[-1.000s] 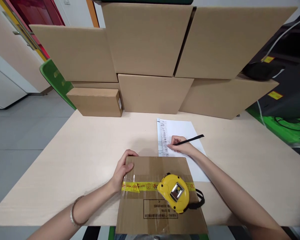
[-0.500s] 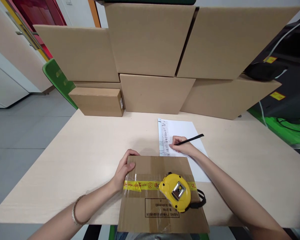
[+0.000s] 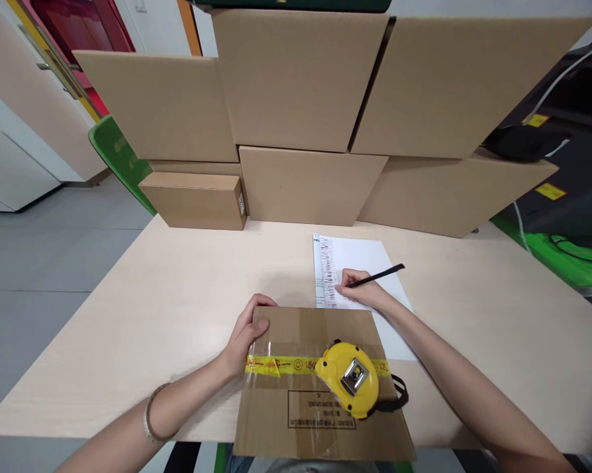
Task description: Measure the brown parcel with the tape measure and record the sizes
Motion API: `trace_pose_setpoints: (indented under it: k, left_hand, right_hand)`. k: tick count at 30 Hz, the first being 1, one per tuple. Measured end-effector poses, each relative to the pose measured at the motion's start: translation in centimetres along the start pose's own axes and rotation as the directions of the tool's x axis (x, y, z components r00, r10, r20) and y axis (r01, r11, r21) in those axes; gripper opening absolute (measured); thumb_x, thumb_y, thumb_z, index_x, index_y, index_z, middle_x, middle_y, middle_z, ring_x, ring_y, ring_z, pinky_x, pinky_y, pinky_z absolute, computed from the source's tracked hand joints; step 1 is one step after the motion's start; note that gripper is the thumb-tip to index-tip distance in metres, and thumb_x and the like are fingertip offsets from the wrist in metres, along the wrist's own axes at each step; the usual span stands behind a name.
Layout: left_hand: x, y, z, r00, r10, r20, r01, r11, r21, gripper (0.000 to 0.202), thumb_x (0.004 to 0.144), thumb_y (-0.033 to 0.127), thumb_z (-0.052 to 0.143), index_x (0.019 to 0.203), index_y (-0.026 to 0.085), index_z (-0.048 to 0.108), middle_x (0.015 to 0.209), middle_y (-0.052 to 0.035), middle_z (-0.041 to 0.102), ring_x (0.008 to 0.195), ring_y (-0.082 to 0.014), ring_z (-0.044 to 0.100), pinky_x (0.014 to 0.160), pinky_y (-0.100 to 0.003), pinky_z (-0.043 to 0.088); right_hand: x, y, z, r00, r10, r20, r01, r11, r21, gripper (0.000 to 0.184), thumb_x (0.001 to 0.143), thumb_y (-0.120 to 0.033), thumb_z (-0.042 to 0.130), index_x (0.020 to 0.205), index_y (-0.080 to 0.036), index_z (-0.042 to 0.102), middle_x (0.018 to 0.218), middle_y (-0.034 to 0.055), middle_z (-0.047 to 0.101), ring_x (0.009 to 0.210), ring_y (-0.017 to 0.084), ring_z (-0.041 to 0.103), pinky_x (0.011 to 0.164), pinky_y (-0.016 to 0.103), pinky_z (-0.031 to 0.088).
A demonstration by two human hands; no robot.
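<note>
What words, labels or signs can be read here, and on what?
Yellow tape on the flat carton: smiley faces show; red characters too blurred.
Black-framed print on that carton: too small.
Printed column on the paper sheet: too small.
Label on the small box: unreadable.
Yellow stickers on the black machine: unreadable.
Pen, tape measure: no markings seen.

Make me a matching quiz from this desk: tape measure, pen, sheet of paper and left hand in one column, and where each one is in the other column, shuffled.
1 tape measure
2 pen
3 sheet of paper
4 left hand

a gripped in the right hand
b flat on the table, under the right hand
c holding the taped box by its left edge
d yellow, sitting on top of the taped box

Pairs: 1-d, 2-a, 3-b, 4-c.
</note>
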State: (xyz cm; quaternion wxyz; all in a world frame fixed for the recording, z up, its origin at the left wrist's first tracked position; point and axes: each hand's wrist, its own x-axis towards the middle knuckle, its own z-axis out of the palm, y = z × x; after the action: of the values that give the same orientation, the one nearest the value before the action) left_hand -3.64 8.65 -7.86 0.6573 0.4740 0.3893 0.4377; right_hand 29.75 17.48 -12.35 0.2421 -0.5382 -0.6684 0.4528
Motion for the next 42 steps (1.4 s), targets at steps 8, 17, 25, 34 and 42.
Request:
trace_pose_setpoints:
  k: [8, 17, 25, 34, 42]
  left_hand:
    - [0.0, 0.1, 0.1, 1.0, 0.008, -0.002, -0.008, 1.0, 0.0, 0.033, 0.081, 0.044, 0.066, 0.105, 0.023, 0.057, 0.096, -0.0017, 0.06, 0.079, -0.0204, 0.054, 0.068, -0.029, 0.043]
    - [-0.1, 0.1, 0.1, 1.0, 0.012, -0.022, -0.012, 1.0, 0.011, 0.032, 0.08, 0.041, 0.067, 0.106, 0.023, 0.059, 0.098, -0.0023, 0.06, 0.081, -0.0211, 0.055, 0.068, -0.029, 0.045]
    - [-0.1, 0.0, 0.1, 0.999, 0.051, -0.019, -0.05, 0.998, 0.029, 0.031, 0.083, 0.038, 0.066, 0.11, 0.024, 0.06, 0.107, -0.004, 0.06, 0.09, -0.0222, 0.056, 0.075, -0.031, 0.046]
    - [-0.6, 1.7, 0.0, 0.942, 0.334, -0.027, -0.314, 0.907, 0.28, 0.024, 0.094, 0.037, 0.063, 0.117, 0.031, 0.069, 0.13, -0.0077, 0.058, 0.13, -0.0285, 0.05, 0.112, -0.046, 0.037]
    - [-2.6, 1.0, -1.3, 0.986, 0.16, 0.047, -0.167, 0.96, 0.224, 0.054, 0.103, 0.057, 0.03, 0.114, 0.029, 0.075, 0.157, -0.0036, 0.042, 0.15, -0.0325, 0.03, 0.126, -0.053, 0.017]
  right_hand:
    - [0.0, -0.6, -0.1, 1.0, 0.022, -0.011, -0.022, 0.997, -0.079, 0.024, 0.098, -0.035, 0.063, 0.111, -0.015, 0.066, 0.103, 0.0042, 0.069, 0.081, 0.015, 0.067, 0.07, 0.032, 0.059]
    - [-1.9, -2.3, -2.7, 0.954, 0.218, -0.208, -0.289, 0.856, -0.429, 0.042, 0.099, -0.052, 0.055, 0.077, -0.018, 0.063, 0.068, -0.0031, 0.061, 0.057, 0.011, 0.056, 0.06, 0.028, 0.05]
    - [-2.6, -5.2, -3.5, 0.904, 0.246, -0.35, -0.416, 0.698, -0.583, 0.045, 0.092, -0.054, 0.058, 0.061, -0.021, 0.057, 0.064, 0.0103, 0.065, 0.062, 0.024, 0.06, 0.06, 0.037, 0.041]
    - [-13.6, -14.4, 1.0, 0.933, -0.278, -0.228, 0.136, 0.86, -0.493, 0.046, 0.1, -0.059, 0.035, 0.107, -0.03, 0.069, 0.096, 0.0103, 0.072, 0.085, 0.029, 0.069, 0.068, 0.043, 0.053]
    - [-15.3, -14.9, 5.7, 0.858, -0.471, -0.204, 0.262, 0.744, -0.614, 0.048, 0.075, -0.064, 0.074, 0.105, -0.03, 0.061, 0.093, 0.0115, 0.072, 0.081, 0.036, 0.069, 0.064, 0.054, 0.057]
